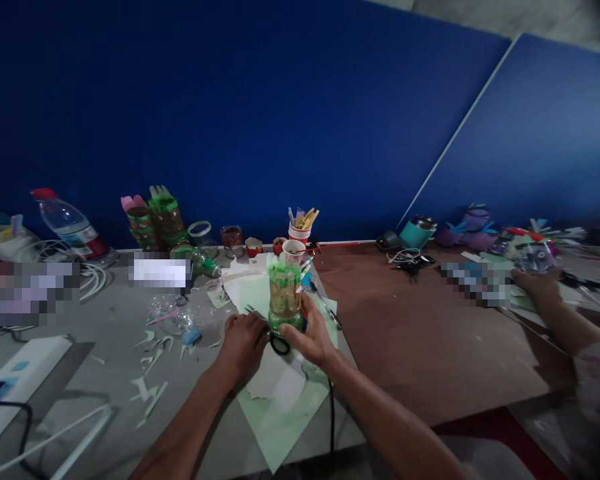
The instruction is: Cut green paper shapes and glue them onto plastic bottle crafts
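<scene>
My right hand [314, 333] is closed around the side of a cut plastic bottle [285, 300], painted brown with green bands at its rim and base. Pale green paper strips stick up from its top. My left hand [243, 343] has its fingers curled over a pair of scissors [280, 345] just left of the bottle. The blade tips show above those fingers and a black handle loop shows to their right. A pale green paper sheet [275, 440] and a torn white paper [277, 383] lie beneath my hands.
Paper scraps [153, 360] and a clear plastic piece with a blue cap [191, 335] lie at left. Behind stand painted bottle pieces [167, 217], a water bottle [75, 223] and paper cups [294, 251]. At right are a teal tumbler [417, 233] and another person's hand [540, 287].
</scene>
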### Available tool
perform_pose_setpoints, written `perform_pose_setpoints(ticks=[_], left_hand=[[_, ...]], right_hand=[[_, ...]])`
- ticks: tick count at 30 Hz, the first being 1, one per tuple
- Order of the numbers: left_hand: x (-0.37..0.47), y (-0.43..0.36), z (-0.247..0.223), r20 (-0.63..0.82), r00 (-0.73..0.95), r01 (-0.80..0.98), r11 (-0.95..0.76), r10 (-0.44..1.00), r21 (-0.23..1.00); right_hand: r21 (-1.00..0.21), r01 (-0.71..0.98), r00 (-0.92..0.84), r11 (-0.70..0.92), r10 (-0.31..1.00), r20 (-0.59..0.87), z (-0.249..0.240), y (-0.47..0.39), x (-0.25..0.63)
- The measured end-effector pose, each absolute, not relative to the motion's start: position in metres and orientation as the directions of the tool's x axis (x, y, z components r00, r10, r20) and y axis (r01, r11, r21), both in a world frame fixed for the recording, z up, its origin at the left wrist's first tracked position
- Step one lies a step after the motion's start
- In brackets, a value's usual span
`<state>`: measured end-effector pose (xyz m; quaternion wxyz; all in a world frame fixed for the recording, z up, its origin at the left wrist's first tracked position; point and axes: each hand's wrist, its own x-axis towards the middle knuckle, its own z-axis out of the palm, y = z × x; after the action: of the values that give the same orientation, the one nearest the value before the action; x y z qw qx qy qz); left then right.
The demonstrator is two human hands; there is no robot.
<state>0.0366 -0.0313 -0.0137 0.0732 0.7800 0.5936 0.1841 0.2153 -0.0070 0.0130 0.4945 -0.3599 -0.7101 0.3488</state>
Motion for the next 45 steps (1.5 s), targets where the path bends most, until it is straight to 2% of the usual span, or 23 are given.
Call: perform_pose_setpoints(ticks=[4,7,10,12,14,16,19,22,24,28,33,40,45], left_hand=[[0.037,-0.03,-0.013,0.207,0.229,0.848,-0.299,0.951,0.437],[0.034,-0.028,-0.009,0.252,0.135,0.71,-0.271,0.958,0.65],[0.03,-0.029,-0.002,0.25,0.031,0.348,-0.245,0.968,0.905],[0.029,-0.031,0.003,0.214,0.068,0.034,-0.217,0.974,0.976],[0.031,-0.034,0.006,0.184,0.142,-0.179,-0.158,0.973,0.971],[0.033,-0.035,0.008,0.136,0.152,-0.261,-0.093,0.979,0.961],[0.035,-0.034,0.011,0.038,0.026,-0.36,-0.026,0.999,0.933],[0.027,-0.029,0.015,-0.025,-0.108,-0.566,-0.041,0.994,0.823],[0.02,-0.025,0.017,-0.049,-0.167,-0.659,-0.074,0.985,0.749],[0.013,-0.023,0.017,-0.067,-0.168,-0.697,-0.071,0.983,0.714],[0.019,-0.025,0.012,-0.045,-0.113,-0.66,-0.041,0.993,0.75],[0.022,-0.027,0.015,-0.051,-0.101,-0.611,-0.022,0.994,0.792],[0.023,-0.027,0.016,-0.038,-0.064,-0.595,-0.008,0.997,0.804]], right_hand=[[-0.852,0.188,-0.241,0.489,0.864,0.443,0.014,-0.006,0.217],[-0.845,0.191,-0.256,0.5,0.856,0.449,0.013,-0.006,0.218],[-0.834,0.238,-0.295,0.497,0.855,0.426,0.01,-0.006,0.216],[-0.818,0.295,-0.343,0.493,0.854,0.391,0.007,-0.006,0.214],[-0.785,0.308,-0.43,0.537,0.815,0.389,0.004,-0.006,0.213],[-0.74,0.266,-0.526,0.618,0.736,0.426,0.003,-0.006,0.213],[-0.698,0.235,-0.563,0.677,0.68,0.47,0.005,-0.006,0.218],[-0.677,0.29,-0.494,0.676,0.712,0.5,0.009,-0.005,0.224],[-0.643,0.308,-0.527,0.701,0.689,0.498,0.012,-0.004,0.225],[-0.516,0.304,-0.709,0.801,0.552,0.438,0.01,-0.005,0.221],[-0.357,0.48,-0.724,0.801,0.592,0.355,0.003,-0.005,0.218],[-0.349,0.514,-0.688,0.784,0.619,0.378,0.004,-0.009,0.213],[-0.277,0.597,-0.699,0.753,0.658,0.28,-0.002,-0.014,0.203]])
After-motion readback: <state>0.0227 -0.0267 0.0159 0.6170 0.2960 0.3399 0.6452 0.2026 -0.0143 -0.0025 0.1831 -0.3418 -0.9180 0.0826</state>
